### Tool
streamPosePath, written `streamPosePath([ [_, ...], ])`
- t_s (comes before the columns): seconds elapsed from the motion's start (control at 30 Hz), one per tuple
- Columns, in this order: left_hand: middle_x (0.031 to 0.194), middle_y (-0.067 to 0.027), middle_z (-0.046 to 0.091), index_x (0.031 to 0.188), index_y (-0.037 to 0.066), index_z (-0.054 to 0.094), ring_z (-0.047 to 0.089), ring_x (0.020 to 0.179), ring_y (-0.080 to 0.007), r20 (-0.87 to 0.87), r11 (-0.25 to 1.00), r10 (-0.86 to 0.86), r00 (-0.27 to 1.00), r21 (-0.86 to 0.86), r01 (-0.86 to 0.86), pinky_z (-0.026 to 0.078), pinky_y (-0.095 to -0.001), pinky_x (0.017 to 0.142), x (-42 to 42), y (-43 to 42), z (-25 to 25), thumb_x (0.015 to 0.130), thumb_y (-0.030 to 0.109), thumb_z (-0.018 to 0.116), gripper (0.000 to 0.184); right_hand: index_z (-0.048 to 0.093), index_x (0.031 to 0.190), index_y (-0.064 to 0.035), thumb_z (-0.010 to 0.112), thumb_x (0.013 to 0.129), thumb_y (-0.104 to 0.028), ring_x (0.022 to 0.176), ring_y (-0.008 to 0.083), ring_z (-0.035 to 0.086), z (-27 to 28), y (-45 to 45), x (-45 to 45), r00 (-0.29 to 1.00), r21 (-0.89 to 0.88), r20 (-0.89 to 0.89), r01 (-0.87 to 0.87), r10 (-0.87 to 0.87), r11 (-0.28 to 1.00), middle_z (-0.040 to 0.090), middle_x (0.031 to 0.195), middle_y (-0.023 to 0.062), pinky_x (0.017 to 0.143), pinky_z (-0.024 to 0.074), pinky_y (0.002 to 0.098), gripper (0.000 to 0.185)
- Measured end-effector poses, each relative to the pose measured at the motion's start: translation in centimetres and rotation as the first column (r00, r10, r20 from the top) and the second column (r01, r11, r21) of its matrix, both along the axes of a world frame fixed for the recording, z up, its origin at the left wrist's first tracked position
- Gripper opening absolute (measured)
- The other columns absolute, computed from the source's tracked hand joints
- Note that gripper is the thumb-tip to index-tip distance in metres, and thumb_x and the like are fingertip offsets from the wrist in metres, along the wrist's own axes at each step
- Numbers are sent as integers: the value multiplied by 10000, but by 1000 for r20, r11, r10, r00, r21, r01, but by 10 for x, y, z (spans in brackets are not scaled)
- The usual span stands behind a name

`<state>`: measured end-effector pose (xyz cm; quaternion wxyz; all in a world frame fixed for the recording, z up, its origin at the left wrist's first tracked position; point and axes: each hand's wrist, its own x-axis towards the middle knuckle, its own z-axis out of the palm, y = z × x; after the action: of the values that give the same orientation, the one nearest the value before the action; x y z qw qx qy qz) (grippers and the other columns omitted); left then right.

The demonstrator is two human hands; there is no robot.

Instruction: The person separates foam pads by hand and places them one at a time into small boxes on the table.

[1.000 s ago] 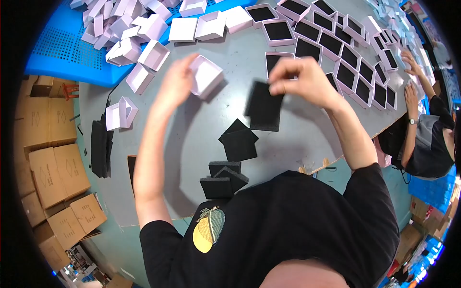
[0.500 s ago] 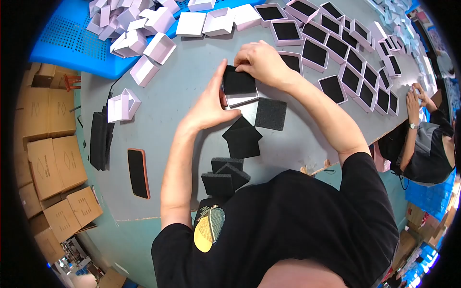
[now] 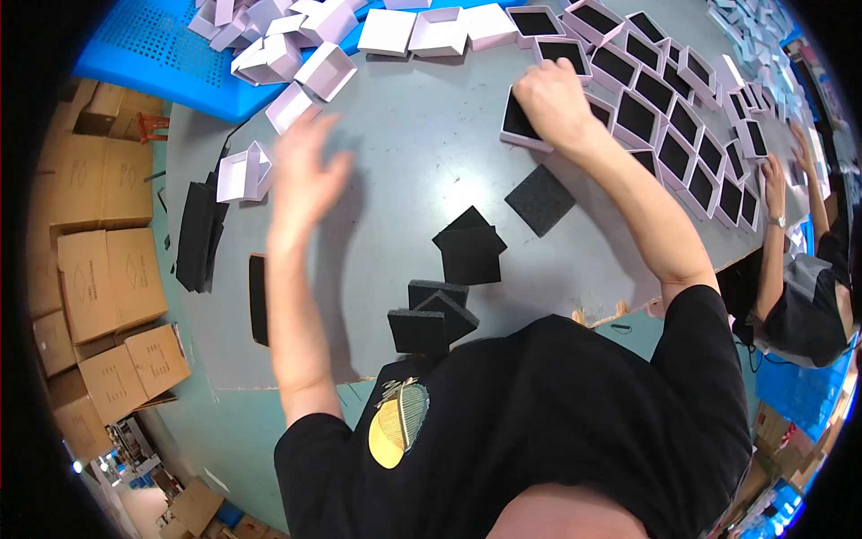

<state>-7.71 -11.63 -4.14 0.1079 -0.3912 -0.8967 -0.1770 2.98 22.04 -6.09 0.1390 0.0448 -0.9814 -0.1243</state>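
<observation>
My right hand (image 3: pixel 554 101), fingers curled, grips a pale lilac box (image 3: pixel 523 142) with a black foam pad inside, beside the group of filled boxes. Its fingertips are partly hidden. My left hand (image 3: pixel 310 171) is open and blurred, thumb apart, its fingertips close to an empty lilac box (image 3: pixel 289 110); I cannot tell whether they touch. Between my arms lie a loose foam square (image 3: pixel 540 200), two overlapping black squares (image 3: pixel 471 251) and several thicker foam pads (image 3: pixel 422 331) near my body.
Filled boxes (image 3: pixel 660 135) crowd the right side of the grey table (image 3: pixel 395 180). A blue crate (image 3: pixel 162 54) and empty boxes (image 3: pixel 301 22) stand back left. Black strips (image 3: pixel 196 238) and a phone (image 3: pixel 259 301) lie left. A co-worker's hands (image 3: pixel 774 184) are far right.
The foam-lined box has moved right, from between both hands to beside the filled boxes, under my right hand. My left hand has let go and swung left towards the empty boxes.
</observation>
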Motion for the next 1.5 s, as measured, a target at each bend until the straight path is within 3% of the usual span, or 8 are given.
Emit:
streamPosePath([
  [0.13,1259,-324,545,1326,12,548,543,1198,-439,-148,725,650,745,-173,-667,453,-513,991,-37,-70,19,730,463,779,782,681,866,-39,658,742,-73,916,302,641,29,-1,35,983,-366,-44,-183,180,912,660,925,119,790,467,429,131],
  [0.3,1222,-237,621,1340,30,539,569,1174,-418,71,647,747,661,-303,-700,468,-496,979,-65,-104,-4,727,417,774,763,668,939,-27,765,692,-33,1013,302,602,16,-10,94,861,-618,241,-220,448,755,638,972,111,876,476,438,265],
  [0.43,1245,-223,616,1343,29,530,594,1170,-381,-122,756,646,754,-30,-653,486,-475,976,-23,-75,24,651,220,820,774,682,956,-32,783,671,-22,965,294,608,20,-5,95,864,-651,397,26,311,758,609,926,101,850,486,406,303],
  [0.5,1282,-202,598,1378,49,496,550,1245,-334,183,903,358,916,184,-389,462,-442,1024,6,-42,46,616,117,841,838,688,941,-26,787,657,-18,911,286,619,28,1,94,844,-734,434,129,315,667,597,898,99,801,503,366,301],
  [0.63,1325,-179,551,1449,97,429,504,1245,-347,439,972,-48,897,228,-59,419,-434,1067,46,33,0,548,144,918,1027,717,988,-30,743,731,-59,953,245,660,55,-5,71,943,-944,67,-46,326,327,687,1030,102,838,524,339,260],
  [0.8,1261,-168,575,1527,91,283,525,1181,-349,384,914,-285,878,385,129,433,-437,1038,59,84,-58,513,177,935,1209,735,868,-106,729,720,-94,831,232,598,39,-54,43,811,-546,-462,-580,360,605,659,900,20,760,468,369,149],
  [1.27,1411,-198,471,1475,120,405,416,1350,-363,346,916,-320,882,352,194,383,-451,1102,56,75,-43,623,206,869,974,683,807,-15,592,749,-53,811,326,657,13,-54,34,923,-411,148,-268,354,871,623,818,122,745,520,435,114],
  [1.5,1481,-291,388,1403,-11,444,250,1444,-443,-125,774,620,774,-59,-630,234,-514,1181,-28,-78,-28,692,300,832,867,685,1023,-46,756,792,-235,942,275,564,25,-87,93,876,-678,153,-244,457,694,628,919,76,846,439,395,307],
])
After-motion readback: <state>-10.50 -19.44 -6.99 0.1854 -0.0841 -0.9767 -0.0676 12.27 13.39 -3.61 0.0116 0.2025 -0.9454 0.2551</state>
